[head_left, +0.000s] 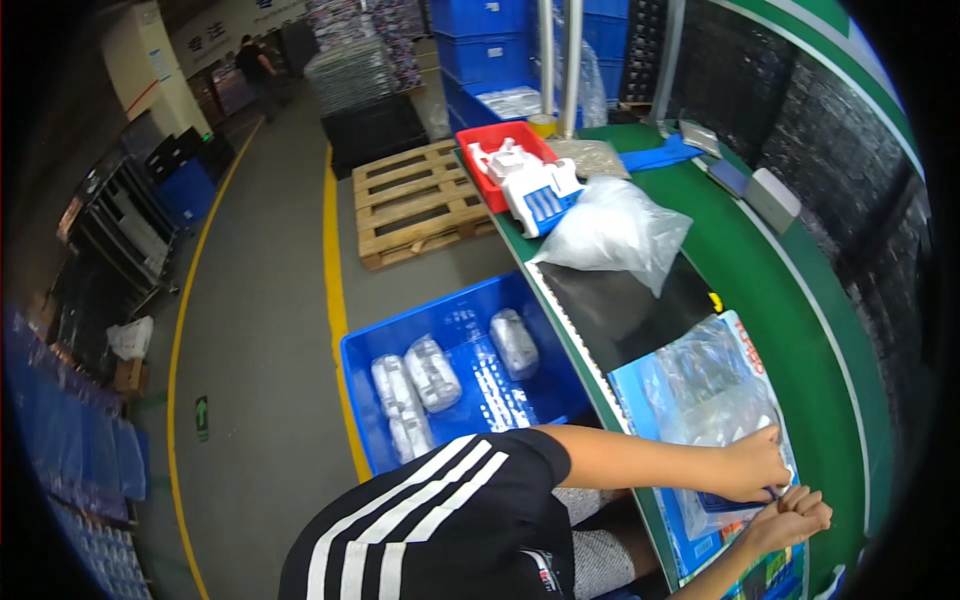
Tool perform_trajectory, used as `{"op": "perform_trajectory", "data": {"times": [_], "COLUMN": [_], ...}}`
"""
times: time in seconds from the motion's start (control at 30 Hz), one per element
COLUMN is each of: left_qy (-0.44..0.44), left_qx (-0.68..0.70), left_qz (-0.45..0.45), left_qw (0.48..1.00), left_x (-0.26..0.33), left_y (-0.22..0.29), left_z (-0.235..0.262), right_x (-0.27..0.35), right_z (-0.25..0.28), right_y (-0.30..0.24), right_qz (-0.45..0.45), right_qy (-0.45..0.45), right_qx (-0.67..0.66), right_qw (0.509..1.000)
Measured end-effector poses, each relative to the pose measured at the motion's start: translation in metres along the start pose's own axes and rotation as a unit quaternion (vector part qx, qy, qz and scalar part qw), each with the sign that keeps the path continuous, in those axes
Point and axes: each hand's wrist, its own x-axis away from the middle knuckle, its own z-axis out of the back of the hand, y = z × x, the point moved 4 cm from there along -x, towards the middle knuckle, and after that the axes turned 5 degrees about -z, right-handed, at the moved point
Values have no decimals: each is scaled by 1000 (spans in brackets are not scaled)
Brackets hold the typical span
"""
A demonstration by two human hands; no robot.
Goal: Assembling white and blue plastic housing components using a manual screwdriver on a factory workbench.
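Observation:
My left hand (757, 466) is closed at the right edge of a clear plastic bag (715, 395), with the fingers pinched together. Close beside it, my right hand (793, 520) is curled shut, its knuckles turned outward. What lies between the fingers of the right hand is hidden. Part of a dark blue item (722, 502) shows under the plastic below my left wrist. The bag lies on a blue printed sheet (640, 392) on the green bench (805, 385).
Beyond the sheet lie a black mat (625, 310) and a stuffed white plastic bag (615, 225). A red bin (490, 190) holds white parts. Left of the bench, a blue crate (460, 310) contains several wrapped items. A wooden pallet (410, 195) sits on the floor; a person (255, 65) is farther off.

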Motion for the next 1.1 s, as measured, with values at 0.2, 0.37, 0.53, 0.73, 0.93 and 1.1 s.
{"op": "perform_trajectory", "data": {"times": [0.2,0.37,0.53,0.73,0.93,1.1], "left_qy": [-6,-7,-45,-22,-30,-35], "left_qx": [90,88,52,70,74,87], "left_qz": [-31,-18,-58,-63,-40,-46], "left_qw": [995,996,996,995,996,995], "left_x": [-3,-8,-2,2,3,1], "left_y": [11,5,9,13,11,11], "left_z": [13,11,19,19,20,15], "right_x": [-13,-13,15,17,14,5], "right_z": [91,167,206,212,175,209], "right_y": [5,83,143,111,77,86], "right_qz": [-7,-56,-59,-124,-106,-130], "right_qy": [89,3,-84,-140,-131,-107], "right_qx": [57,329,288,443,448,445], "right_qw": [994,942,952,877,878,880]}}
